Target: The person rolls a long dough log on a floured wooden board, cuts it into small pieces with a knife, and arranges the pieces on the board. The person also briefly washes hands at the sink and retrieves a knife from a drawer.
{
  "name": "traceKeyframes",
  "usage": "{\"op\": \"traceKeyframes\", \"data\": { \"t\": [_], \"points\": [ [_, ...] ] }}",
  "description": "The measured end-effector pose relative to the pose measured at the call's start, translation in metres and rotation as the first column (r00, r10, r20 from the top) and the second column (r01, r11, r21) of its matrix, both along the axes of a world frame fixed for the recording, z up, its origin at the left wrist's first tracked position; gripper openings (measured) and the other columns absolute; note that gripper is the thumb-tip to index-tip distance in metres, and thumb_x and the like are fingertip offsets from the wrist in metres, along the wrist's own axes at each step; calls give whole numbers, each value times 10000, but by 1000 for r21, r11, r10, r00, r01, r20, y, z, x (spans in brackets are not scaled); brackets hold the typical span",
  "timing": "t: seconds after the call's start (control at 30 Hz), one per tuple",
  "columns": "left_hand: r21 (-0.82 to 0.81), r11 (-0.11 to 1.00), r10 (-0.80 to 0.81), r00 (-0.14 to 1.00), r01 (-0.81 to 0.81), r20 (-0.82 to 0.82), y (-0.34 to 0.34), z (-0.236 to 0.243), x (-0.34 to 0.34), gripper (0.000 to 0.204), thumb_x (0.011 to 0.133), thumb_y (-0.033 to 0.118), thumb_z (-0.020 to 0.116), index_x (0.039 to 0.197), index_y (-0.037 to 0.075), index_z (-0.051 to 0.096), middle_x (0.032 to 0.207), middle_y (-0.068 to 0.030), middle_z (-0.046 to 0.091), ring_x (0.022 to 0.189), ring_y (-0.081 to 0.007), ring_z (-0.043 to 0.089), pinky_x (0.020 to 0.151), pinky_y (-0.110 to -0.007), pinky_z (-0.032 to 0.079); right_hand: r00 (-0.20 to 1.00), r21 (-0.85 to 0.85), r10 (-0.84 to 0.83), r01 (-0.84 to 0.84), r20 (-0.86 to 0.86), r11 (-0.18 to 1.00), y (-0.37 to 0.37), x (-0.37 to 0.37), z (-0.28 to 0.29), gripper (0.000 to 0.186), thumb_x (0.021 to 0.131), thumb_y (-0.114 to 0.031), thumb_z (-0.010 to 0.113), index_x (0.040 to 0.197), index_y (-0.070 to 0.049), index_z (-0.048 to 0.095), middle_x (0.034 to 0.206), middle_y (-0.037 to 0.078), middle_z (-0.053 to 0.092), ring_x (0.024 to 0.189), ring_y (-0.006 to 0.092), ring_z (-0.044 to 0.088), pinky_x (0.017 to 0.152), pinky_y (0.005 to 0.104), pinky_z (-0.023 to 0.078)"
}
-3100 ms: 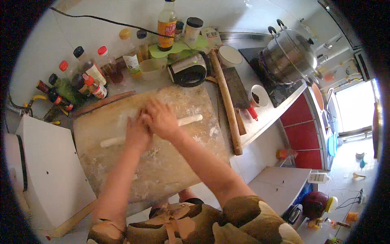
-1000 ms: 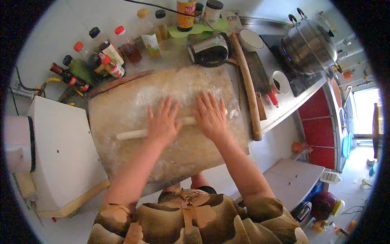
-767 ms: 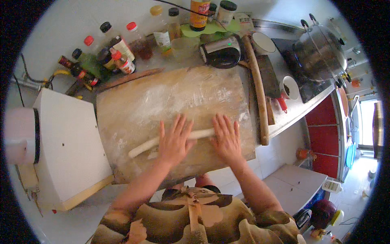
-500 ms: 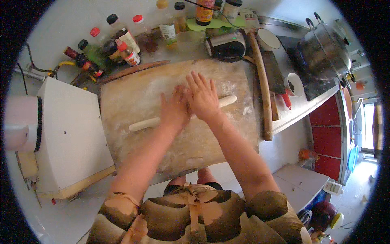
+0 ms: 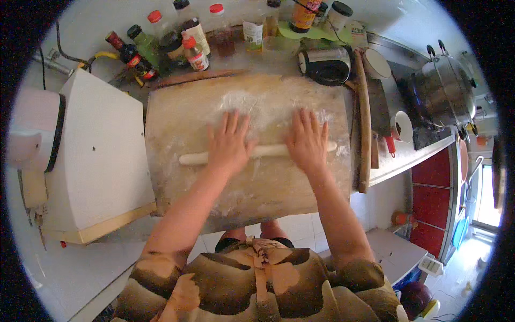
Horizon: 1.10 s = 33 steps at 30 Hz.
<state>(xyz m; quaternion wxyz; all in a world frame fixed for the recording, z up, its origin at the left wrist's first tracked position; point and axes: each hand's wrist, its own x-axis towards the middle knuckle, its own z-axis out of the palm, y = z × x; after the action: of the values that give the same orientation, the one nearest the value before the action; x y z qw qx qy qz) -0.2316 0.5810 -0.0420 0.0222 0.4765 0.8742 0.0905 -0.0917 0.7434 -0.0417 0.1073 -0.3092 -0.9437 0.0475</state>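
A long pale rope of dough lies crosswise on a floured wooden board. My left hand rests flat over its left part, fingers stretched toward the far side. Over the right part lies my right hand, also flat with the fingers apart. Both palms cover short stretches of the rope, while its two ends and the middle show. Loose flour whitens the board beyond my left fingertips.
Several bottles, one a red-capped squeeze bottle, stand past the far left edge. A black and silver appliance sits at the back. Along the right edge lies a long rolling pin, near a cleaver and a white cup. A steel pot stands on the stove.
My hands, close together over the rope's middle before, have moved apart, one to each side. The rope's middle is now uncovered. The view has shifted slightly.
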Motion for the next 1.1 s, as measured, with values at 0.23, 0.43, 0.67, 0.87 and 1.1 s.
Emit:
{"op": "traceKeyframes", "data": {
  "t": [0.23, 0.43, 0.67, 0.87, 1.1],
  "points": [
    [18, 998, -58, 998, 58, 6, -31, 20, 24, 639, 920, 476, 541, 1471, 186, 397, 1554, -52, 321, 1458, -275, 232, 1109, -678, 179, 998, -94, 20, -14, 64, 996, -39, 37, 12, 600, 921, -365, 559, 1449, -120, 414, 1532, 105, 360, 1435, 293, 288, 1154, 576, 153],
    [10, 995, -102, 991, 103, -88, -4, -1, -32, 608, 931, 448, 530, 1465, 184, 407, 1547, -53, 332, 1440, -250, 278, 1112, -662, 200, 981, -68, 142, -152, -129, 986, -31, -58, 10, 569, 935, -340, 548, 1439, -108, 422, 1524, 110, 372, 1421, 303, 311, 1142, 588, 183],
    [103, 982, -167, 985, 161, 48, -55, 12, 32, 511, 959, 340, 516, 1432, 161, 444, 1531, -65, 352, 1436, -282, 279, 1108, -680, 177, 965, -233, 261, -246, 33, 941, -82, 4, 18, 576, 941, -284, 532, 1471, -117, 378, 1533, 98, 361, 1433, 299, 295, 1151, 569, 189],
    [134, 989, 64, 997, -57, -50, 23, -2, -36, 545, 973, 384, 492, 1468, 177, 393, 1558, -72, 317, 1446, -288, 264, 1113, -684, 142, 982, -22, 169, -172, -80, 985, -22, -63, -1, 542, 974, -292, 492, 1470, -106, 375, 1545, 106, 338, 1436, 307, 287, 1160, 549, 191],
    [16, 1000, -6, 998, 7, -62, 53, -3, -113, 640, 987, 474, 413, 1503, 108, 313, 1584, -80, 260, 1457, -242, 246, 1167, -552, 170, 964, -226, 200, -237, -174, 945, 41, -97, 7, 523, 977, -319, 487, 1441, -90, 413, 1529, 109, 365, 1423, 305, 310, 1149, 531, 234]
  ]
}}
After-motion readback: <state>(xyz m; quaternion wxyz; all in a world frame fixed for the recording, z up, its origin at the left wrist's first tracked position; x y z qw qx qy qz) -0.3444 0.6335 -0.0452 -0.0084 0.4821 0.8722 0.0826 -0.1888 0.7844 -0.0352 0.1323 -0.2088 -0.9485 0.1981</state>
